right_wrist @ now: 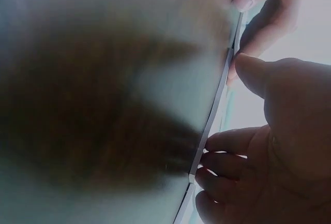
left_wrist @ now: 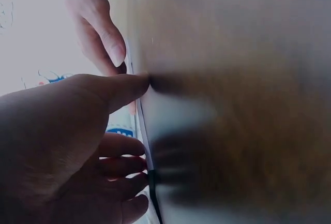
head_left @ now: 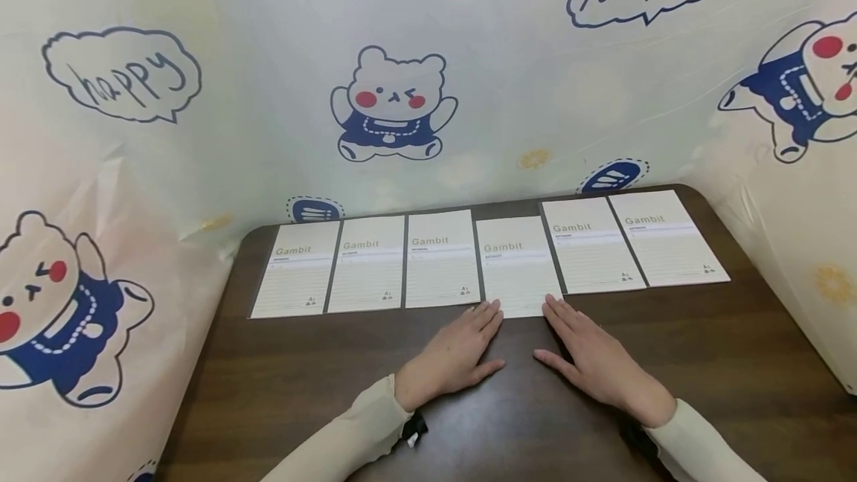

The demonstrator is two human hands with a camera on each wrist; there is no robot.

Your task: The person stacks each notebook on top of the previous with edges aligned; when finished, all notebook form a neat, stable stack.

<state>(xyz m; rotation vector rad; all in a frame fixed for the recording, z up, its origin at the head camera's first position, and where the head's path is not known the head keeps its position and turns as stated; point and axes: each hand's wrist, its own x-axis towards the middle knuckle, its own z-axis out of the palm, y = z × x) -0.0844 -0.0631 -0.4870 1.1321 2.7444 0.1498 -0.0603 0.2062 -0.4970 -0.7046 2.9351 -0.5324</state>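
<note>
Several white notebooks marked "Gambit" lie in a row on a dark wooden table. One notebook (head_left: 518,266), right of the row's middle, sits a little nearer to me than its neighbours. My left hand (head_left: 458,352) rests with extended fingertips on its lower left corner, the thumb on the tabletop. On its lower right corner lie the fingertips of my right hand (head_left: 596,355), thumb also spread on the table. Both wrist views look low across the tabletop, showing the left hand (left_wrist: 67,136) and the right hand (right_wrist: 279,136) with fingertips at a notebook's thin edge.
Left of that notebook, three others, including the adjoining notebook (head_left: 442,262), stand side by side. To its right are two more, one being the outermost notebook (head_left: 669,240). The brown table (head_left: 321,370) meets a sheet (head_left: 268,147) printed with bears behind it.
</note>
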